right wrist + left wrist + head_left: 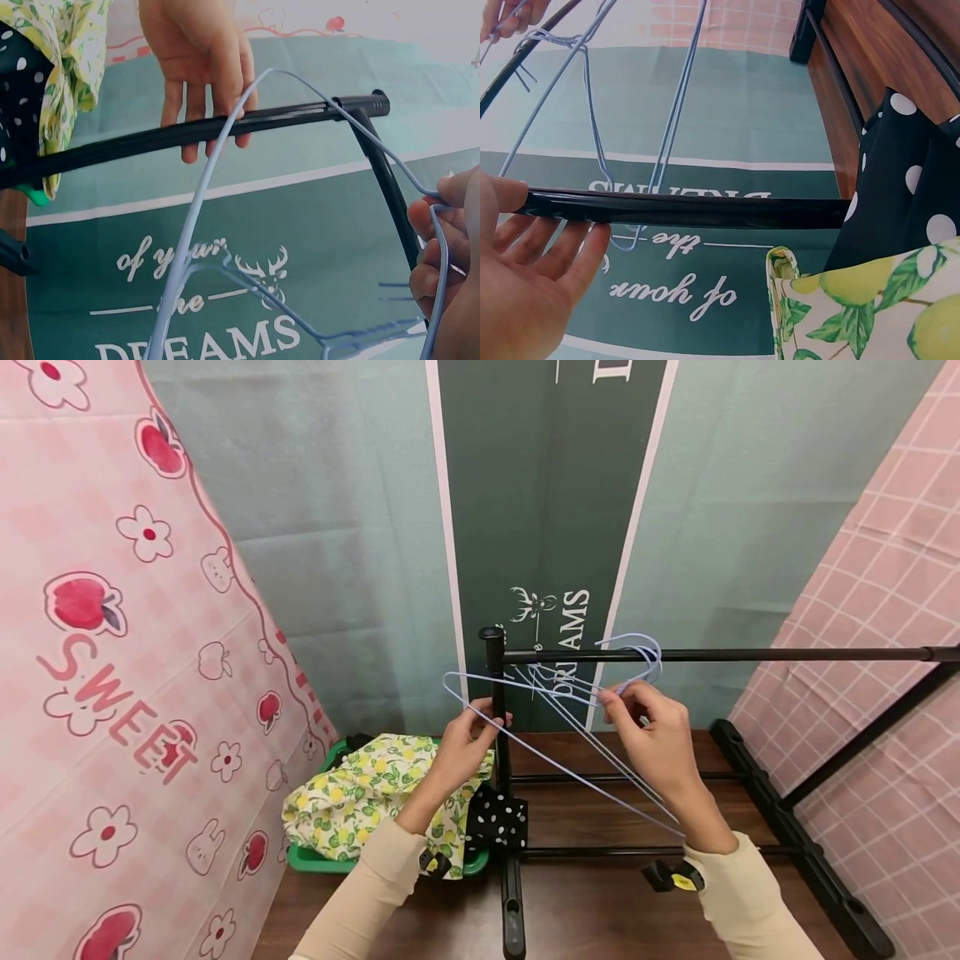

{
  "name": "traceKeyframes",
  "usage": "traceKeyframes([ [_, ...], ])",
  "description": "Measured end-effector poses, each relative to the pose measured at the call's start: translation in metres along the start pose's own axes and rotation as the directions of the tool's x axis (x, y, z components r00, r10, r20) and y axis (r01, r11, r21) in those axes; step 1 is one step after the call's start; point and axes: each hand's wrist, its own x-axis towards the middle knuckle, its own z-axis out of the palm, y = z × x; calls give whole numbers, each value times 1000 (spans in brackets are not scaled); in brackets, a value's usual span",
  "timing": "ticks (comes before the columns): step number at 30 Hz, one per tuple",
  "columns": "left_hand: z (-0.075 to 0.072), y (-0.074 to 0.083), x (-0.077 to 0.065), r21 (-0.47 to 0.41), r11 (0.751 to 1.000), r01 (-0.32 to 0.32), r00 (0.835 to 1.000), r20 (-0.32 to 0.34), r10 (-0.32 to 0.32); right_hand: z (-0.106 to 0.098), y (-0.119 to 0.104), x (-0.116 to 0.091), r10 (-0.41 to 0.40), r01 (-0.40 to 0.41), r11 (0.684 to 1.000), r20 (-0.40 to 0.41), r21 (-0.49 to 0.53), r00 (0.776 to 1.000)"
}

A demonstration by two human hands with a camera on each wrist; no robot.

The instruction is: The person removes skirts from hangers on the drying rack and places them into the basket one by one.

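Observation:
My right hand [654, 733] pinches a light blue wire clothes hanger [525, 753] near its neck, beside the top rail [787, 655] of a black clothes rack. The hanger's long body slants across the rack's upright post [112, 150]. Other blue hangers [596, 112] hang on the rail behind it. At the post, my left hand [467, 745] has its thumb on one side and its fairly straight fingers on the other, touching it. The hanger's wire passes close to the left thumb; whether they touch, I cannot tell.
A green basket [318, 858] left of the post holds lemon-print cloth [375, 777]. Black polka-dot cloth [501, 820] hangs over its right side by the post. Rack feet [810, 852] stand on the wooden floor [600, 910]. Printed curtains [337, 527] surround the area.

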Motion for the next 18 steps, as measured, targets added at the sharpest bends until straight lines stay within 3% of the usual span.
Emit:
traceKeyframes([
  [18, 1, -3, 2, -61, 998, -3, 1000, 0, 3, -32, 12, 1, 13, -10, 997, 40, -72, 999],
])
